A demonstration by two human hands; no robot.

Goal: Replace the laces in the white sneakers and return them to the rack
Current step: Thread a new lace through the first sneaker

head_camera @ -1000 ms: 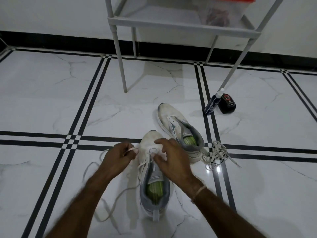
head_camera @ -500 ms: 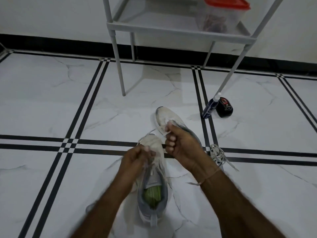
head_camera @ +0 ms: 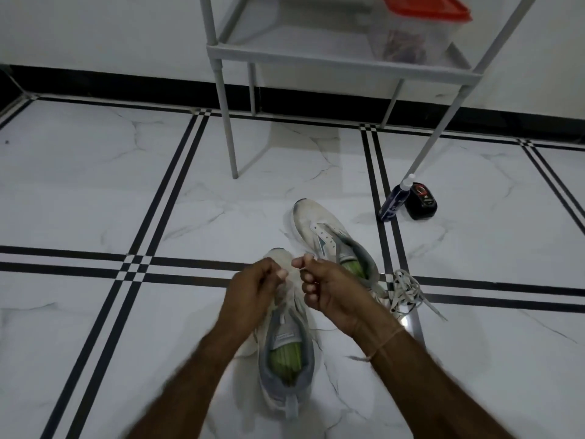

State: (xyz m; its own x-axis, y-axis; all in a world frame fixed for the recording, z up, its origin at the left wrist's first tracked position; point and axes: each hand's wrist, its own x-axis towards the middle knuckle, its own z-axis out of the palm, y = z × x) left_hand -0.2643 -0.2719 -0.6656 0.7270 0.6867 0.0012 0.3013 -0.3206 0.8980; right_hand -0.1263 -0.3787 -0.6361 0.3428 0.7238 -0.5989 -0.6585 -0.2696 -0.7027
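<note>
We are lacing the near sneaker (head_camera: 285, 359) on the floor (head_camera: 95, 201); left hand (head_camera: 253, 289) and right hand (head_camera: 329, 289) each pinch a lace end (head_camera: 299, 271) over its toe (lace blurred); next, probably, even them and thread

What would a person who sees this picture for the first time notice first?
In the middle, the left hand and right hand pinch a white lace above the near sneaker. The second sneaker lies behind it, with a loose bundle of laces on its right. At the top, an orange-lidded box stands on the rack.
</note>
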